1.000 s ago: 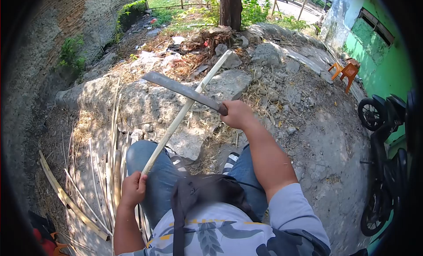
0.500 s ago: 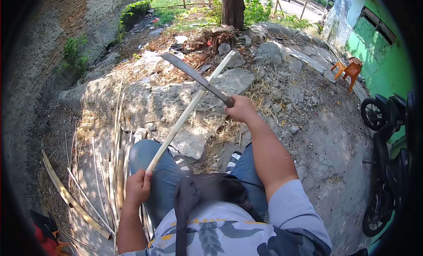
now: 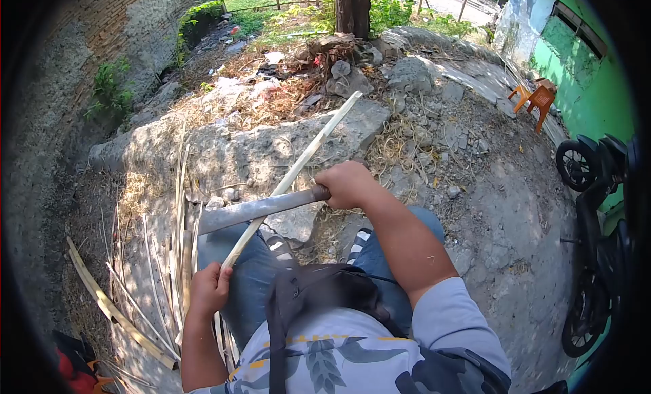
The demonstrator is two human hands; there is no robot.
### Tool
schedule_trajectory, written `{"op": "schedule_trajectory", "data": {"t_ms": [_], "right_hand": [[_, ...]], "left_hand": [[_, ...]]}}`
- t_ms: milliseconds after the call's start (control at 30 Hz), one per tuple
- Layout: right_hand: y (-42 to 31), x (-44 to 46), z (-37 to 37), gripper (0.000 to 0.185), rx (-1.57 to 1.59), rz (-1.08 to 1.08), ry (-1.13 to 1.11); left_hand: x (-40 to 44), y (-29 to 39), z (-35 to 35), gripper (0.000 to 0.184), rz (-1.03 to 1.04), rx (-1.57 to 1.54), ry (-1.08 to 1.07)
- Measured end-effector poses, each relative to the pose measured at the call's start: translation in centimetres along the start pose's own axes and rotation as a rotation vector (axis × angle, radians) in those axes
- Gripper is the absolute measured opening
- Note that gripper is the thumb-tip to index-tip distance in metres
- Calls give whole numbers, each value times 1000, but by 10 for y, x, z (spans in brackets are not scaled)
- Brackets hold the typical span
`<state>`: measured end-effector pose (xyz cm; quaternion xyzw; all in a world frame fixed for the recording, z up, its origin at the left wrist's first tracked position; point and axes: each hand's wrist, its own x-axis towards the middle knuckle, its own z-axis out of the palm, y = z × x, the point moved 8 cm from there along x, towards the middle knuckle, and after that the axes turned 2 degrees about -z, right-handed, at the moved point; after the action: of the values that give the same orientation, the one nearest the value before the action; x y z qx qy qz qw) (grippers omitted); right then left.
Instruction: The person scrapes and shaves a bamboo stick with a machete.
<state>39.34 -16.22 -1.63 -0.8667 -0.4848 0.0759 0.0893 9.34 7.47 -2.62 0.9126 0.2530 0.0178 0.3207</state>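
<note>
A long pale strip, apparently bamboo [image 3: 305, 154], slants up and away from my left hand [image 3: 209, 289], whose fingers are wrapped round its near end above my left thigh. My right hand [image 3: 348, 184] grips the dark handle of a machete [image 3: 261, 207]. The broad grey blade points left and crosses over the lower half of the strip. Whether the edge touches the strip is hard to tell. A black bag [image 3: 325, 292] rests in my lap between my jeans-covered legs.
Split strips [image 3: 159, 279] lie on the ground at the left, beside a curved piece [image 3: 115, 312]. A concrete slab [image 3: 356, 126] and rubble are ahead, with a tree trunk [image 3: 352, 11] behind. Orange chairs [image 3: 540, 104] and motorbikes [image 3: 586, 245] stand at the right.
The machete has come down along the strip toward me, and its blade has swung to point left. My left hand has kept its hold. My right knee has moved outward.
</note>
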Motion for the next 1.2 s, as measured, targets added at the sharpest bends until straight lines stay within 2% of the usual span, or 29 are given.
{"op": "schedule_trajectory", "data": {"t_ms": [100, 200, 300, 400, 467, 633, 733, 767, 867, 967, 1067, 1200], "right_hand": [[45, -6, -10, 20, 32, 145, 80], [111, -23, -17, 25, 296, 576, 265], [103, -26, -16, 26, 218, 614, 262], [90, -26, -16, 26, 265, 526, 218], [66, -20, -16, 25, 222, 353, 126], [7, -4, -6, 17, 0, 64, -38], [30, -8, -13, 18, 22, 100, 29], [53, -10, -15, 22, 76, 188, 46], [131, -31, -16, 25, 301, 577, 314], [125, -30, -13, 25, 221, 567, 314], [87, -28, -19, 25, 279, 463, 162], [23, -10, -11, 21, 51, 165, -23]], "left_hand": [[-3, -2, -2, 37, -5, -48, 2], [-1, -2, -1, 37, 31, -64, 28], [2, 0, 1, 37, 52, -34, 29], [3, -3, 0, 37, 21, -46, 4], [2, -6, 1, 38, 5, -76, -3], [1, -4, 1, 37, -6, -15, -2], [0, -7, 0, 37, -21, -31, -12], [-1, -9, 0, 37, -20, -49, -10], [-3, -4, 1, 38, 24, -37, 52], [2, -4, 2, 38, 14, -89, 11], [2, -8, 3, 38, -13, -92, 3], [1, -1, -1, 39, -4, -6, 17]]}}
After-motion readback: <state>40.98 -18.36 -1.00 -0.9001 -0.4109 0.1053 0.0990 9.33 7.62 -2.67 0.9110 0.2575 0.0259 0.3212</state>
